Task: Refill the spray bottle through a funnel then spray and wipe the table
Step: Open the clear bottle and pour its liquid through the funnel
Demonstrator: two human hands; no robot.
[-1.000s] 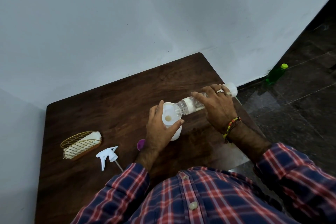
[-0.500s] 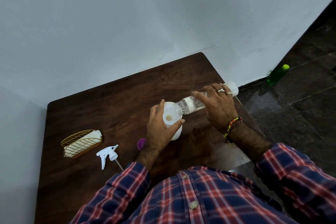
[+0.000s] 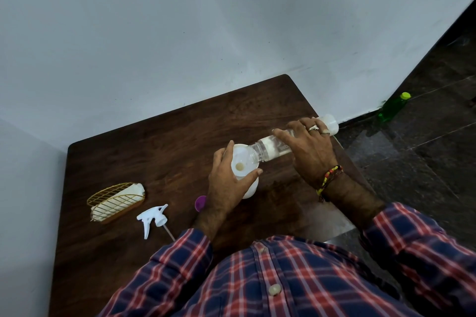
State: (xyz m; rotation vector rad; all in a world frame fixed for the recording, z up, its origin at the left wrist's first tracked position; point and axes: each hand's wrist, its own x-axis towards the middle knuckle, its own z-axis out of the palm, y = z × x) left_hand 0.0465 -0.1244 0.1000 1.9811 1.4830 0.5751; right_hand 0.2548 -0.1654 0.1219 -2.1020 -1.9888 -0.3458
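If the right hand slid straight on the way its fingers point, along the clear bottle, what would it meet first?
Most likely the white funnel, where the clear bottle mouth rests and the left hand steadies it. The right hand fingers point that way; depth is uncertain.

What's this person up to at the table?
A person is refilling a white spray bottle on a dark wooden table. The left hand steadies a white funnel on its neck, while the right hand tips a clear plastic bottle into it. The white trigger sprayer head lies detached nearby.
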